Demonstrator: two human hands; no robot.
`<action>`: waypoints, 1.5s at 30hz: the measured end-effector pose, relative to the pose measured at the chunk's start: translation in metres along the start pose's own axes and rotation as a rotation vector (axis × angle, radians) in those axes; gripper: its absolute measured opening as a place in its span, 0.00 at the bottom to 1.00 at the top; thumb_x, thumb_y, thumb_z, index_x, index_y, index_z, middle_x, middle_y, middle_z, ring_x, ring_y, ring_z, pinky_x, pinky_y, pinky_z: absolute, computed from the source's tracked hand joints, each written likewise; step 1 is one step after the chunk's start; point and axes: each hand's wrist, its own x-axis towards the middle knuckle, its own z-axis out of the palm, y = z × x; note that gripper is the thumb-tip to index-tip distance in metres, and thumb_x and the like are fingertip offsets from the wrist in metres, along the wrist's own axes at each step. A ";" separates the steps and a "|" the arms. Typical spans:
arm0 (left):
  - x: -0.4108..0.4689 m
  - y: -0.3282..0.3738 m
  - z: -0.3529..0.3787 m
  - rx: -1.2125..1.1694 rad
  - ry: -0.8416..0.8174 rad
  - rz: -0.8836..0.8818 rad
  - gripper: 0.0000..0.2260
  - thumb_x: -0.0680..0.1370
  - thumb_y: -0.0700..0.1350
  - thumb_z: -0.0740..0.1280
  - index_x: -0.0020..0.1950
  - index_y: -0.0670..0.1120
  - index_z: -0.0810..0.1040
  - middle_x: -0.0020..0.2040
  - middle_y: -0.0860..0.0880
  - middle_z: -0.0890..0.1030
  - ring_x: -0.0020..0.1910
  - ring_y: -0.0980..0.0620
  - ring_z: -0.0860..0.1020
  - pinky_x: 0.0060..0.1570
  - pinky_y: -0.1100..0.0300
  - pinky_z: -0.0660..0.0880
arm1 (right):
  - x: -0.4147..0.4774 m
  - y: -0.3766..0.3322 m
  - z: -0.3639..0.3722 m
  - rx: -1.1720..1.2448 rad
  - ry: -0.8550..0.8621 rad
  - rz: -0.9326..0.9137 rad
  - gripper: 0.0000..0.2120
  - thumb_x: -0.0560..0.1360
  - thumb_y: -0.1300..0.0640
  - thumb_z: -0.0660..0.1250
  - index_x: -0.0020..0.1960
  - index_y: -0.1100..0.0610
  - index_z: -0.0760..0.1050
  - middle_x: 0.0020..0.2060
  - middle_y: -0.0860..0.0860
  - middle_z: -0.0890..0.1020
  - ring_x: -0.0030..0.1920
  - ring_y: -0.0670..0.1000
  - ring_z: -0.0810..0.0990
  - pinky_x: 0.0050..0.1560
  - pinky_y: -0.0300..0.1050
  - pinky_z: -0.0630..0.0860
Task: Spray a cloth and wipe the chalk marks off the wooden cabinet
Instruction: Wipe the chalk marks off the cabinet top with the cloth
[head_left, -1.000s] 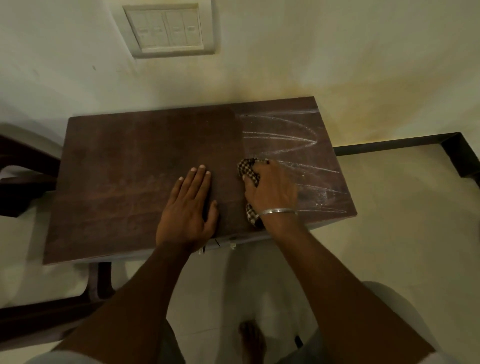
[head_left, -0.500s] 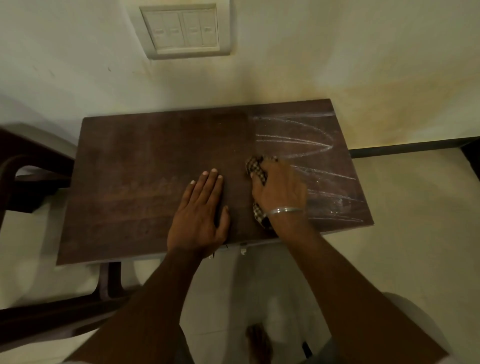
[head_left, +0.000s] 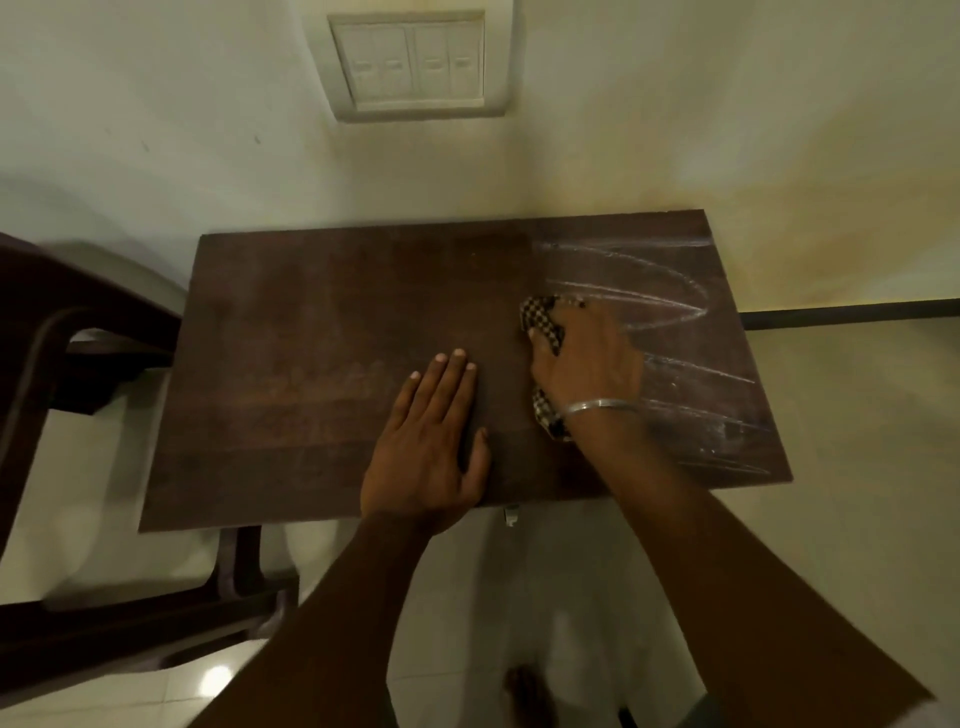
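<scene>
Checked brown-and-white cloth (head_left: 543, 325) sits bunched under the right hand (head_left: 587, 358), whose fingers grip it on the dark wooden cabinet (head_left: 322, 322) top, at the left edge of the white chalk loops (head_left: 649, 291). Left hand (head_left: 431, 441) rests flat just beside it, fingers straight. White switch plate (head_left: 415, 65) is on the wall (head_left: 156, 104) above.

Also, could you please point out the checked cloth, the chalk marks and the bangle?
checked cloth (head_left: 540, 319): head view, exposed far corner
chalk marks (head_left: 649, 294): head view, middle stroke
bangle (head_left: 602, 402): head view, band's top
</scene>
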 end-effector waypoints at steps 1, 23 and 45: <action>0.000 0.000 0.000 -0.001 -0.004 0.001 0.30 0.82 0.56 0.52 0.81 0.43 0.60 0.81 0.46 0.59 0.81 0.51 0.53 0.80 0.50 0.50 | -0.003 0.001 0.000 0.007 0.011 0.000 0.17 0.78 0.47 0.63 0.64 0.51 0.75 0.62 0.53 0.75 0.60 0.55 0.76 0.56 0.50 0.72; 0.002 0.000 0.001 -0.027 0.010 -0.004 0.29 0.82 0.55 0.55 0.80 0.43 0.61 0.81 0.47 0.59 0.81 0.52 0.53 0.80 0.51 0.51 | 0.118 -0.032 0.014 -0.002 0.025 -0.017 0.17 0.78 0.49 0.63 0.63 0.55 0.75 0.60 0.56 0.76 0.60 0.57 0.76 0.54 0.48 0.73; 0.001 0.001 0.001 -0.026 0.013 -0.001 0.29 0.82 0.55 0.55 0.80 0.43 0.62 0.81 0.47 0.59 0.81 0.52 0.54 0.80 0.50 0.53 | 0.069 0.022 0.004 -0.013 0.112 -0.056 0.14 0.76 0.47 0.65 0.57 0.52 0.79 0.53 0.56 0.80 0.53 0.58 0.79 0.48 0.48 0.75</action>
